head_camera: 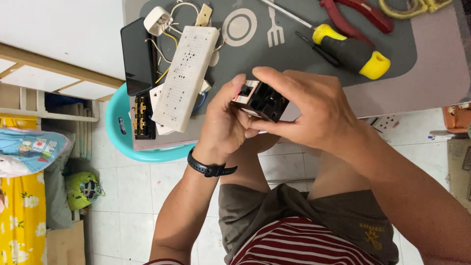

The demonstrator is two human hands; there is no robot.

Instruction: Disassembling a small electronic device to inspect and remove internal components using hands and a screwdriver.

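I am looking down at both hands working just above the near edge of the table (422, 64). My left hand (223, 122) is cupping a small black socket block (260, 100) from below, its thumb pressing against the block's pale end face. My right hand (314, 110) is pinching the same block from the far side, forefinger curling over its top. The block is sitting in the air between the two hands, over my lap rather than on the table. I am judging it to be light, rigid moulded plastic with thin inner ribs and metal contacts, so it should take a firm squeeze on its solid outer walls but not on the open slotted face. Its smooth sides could slip, so gripping across opposite flat walls seems safest. Just beside my left hand, an opened white power strip (186, 73) is lying among loose wires. A yellow-and-black screwdriver (351, 51) is resting farther back, near red-handled pliers (355, 14).
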